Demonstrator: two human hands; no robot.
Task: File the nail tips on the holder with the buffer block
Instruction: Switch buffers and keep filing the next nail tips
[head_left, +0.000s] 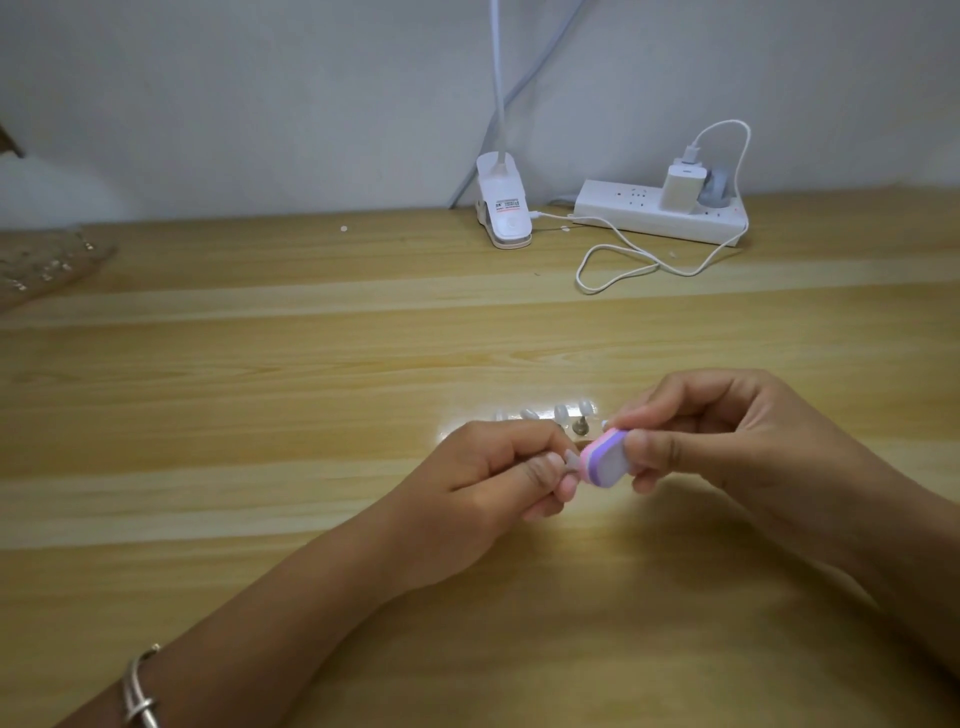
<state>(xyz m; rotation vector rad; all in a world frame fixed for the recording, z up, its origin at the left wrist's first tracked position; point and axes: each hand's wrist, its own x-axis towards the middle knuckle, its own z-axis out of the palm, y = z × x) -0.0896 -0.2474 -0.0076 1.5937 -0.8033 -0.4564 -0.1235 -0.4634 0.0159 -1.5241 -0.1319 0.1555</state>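
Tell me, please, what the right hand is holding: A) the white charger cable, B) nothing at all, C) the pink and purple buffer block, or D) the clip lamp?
C: the right hand pinches the buffer block between thumb and fingers, right beside the nail tip held by the left hand.

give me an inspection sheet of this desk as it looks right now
surface: wooden table, a bright patch of light near the hands
job's things: buffer block held against a nail tip; other tips stand on the holder behind
clutter: clear bag at the left edge
grips: left hand holds the nail tip; right hand pinches the buffer block
cables: white cable loops from charger in power strip towards clip lamp
surroundings: plain wall
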